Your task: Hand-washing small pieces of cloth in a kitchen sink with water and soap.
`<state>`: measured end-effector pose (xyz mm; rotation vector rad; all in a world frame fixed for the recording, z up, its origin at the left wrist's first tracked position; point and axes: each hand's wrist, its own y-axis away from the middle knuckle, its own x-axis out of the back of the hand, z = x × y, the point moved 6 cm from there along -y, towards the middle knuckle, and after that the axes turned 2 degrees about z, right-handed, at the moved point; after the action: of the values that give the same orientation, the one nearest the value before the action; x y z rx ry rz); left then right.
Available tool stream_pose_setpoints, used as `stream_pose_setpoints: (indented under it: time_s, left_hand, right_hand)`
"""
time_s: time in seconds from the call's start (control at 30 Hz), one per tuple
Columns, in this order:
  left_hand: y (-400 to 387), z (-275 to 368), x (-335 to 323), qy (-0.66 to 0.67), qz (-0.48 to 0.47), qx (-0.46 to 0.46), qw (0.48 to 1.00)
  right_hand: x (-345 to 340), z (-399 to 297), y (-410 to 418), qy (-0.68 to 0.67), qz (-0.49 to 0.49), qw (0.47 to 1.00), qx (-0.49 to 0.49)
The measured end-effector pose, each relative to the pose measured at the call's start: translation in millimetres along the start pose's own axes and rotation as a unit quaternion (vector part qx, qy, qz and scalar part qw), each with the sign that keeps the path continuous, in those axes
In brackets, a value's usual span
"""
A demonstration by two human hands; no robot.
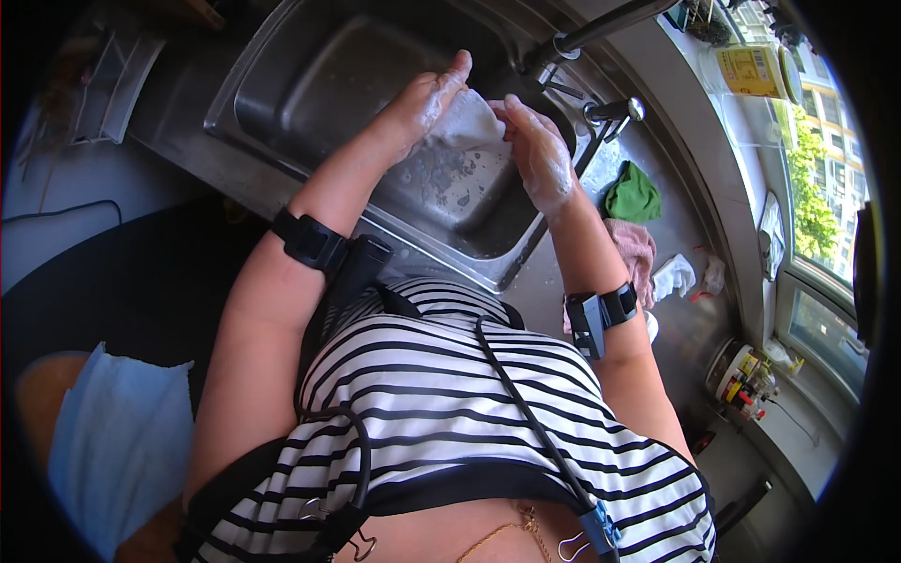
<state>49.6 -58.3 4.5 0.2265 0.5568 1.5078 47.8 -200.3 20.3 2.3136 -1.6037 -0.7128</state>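
Both hands are wet with white soap lather above a stainless steel sink (338, 204). Between them stretches a small white cloth (468, 123). My left hand (438, 98) grips its left side, thumb pointing up and away. At the cloth's right edge, the fingertips of my right hand (538, 148) pinch it, and the back of that hand is covered with foam. Water spots and suds lie on the basin floor below the cloth.
A faucet (556, 70) stands beyond the hands, with a smaller tap (616, 111) to its right. Right of the sink lie a green cloth (633, 191), a pink cloth (633, 253) and a white cloth (673, 276). A labelled jar (753, 70) is by the window.
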Motion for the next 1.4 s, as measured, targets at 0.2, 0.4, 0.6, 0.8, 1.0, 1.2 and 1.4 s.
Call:
stream_pose_setpoints:
  time_s: [0.2,0.4,0.6,0.8,1.0,1.2,1.4]
  left_hand:
    - [15.7,0.6,-5.6,-0.066,-0.154,-0.008,0.986]
    - [17.0,-13.4,22.7,0.180,-0.142,-0.046,0.972]
    - [48.4,23.8,-56.1,-0.275,0.099,-0.403,0.867]
    - [16.0,39.2,-22.1,-0.451,0.220,-0.335,0.797]
    - [50.7,28.1,-66.9,-0.378,0.122,-0.514,0.760]
    - [36.1,36.7,-54.0,-0.423,0.179,-0.451,0.765]
    - [21.2,36.9,-31.0,-0.419,0.205,-0.395,0.791]
  right_hand:
    - [-9.0,0.2,-4.3,-0.069,0.026,0.997,-0.028]
    - [-2.3,15.3,-9.4,-0.227,0.080,0.966,-0.097]
    - [-3.0,76.1,-39.0,-0.488,-0.136,0.861,-0.046]
    - [-43.8,63.8,-12.2,-0.299,-0.023,0.941,-0.154]
    - [-12.5,90.3,-30.6,-0.519,-0.109,0.848,0.018]
    - [-25.3,61.0,-22.3,-0.428,-0.097,0.898,-0.021]
    - [-32.7,62.2,-6.5,-0.354,-0.176,0.899,-0.190]
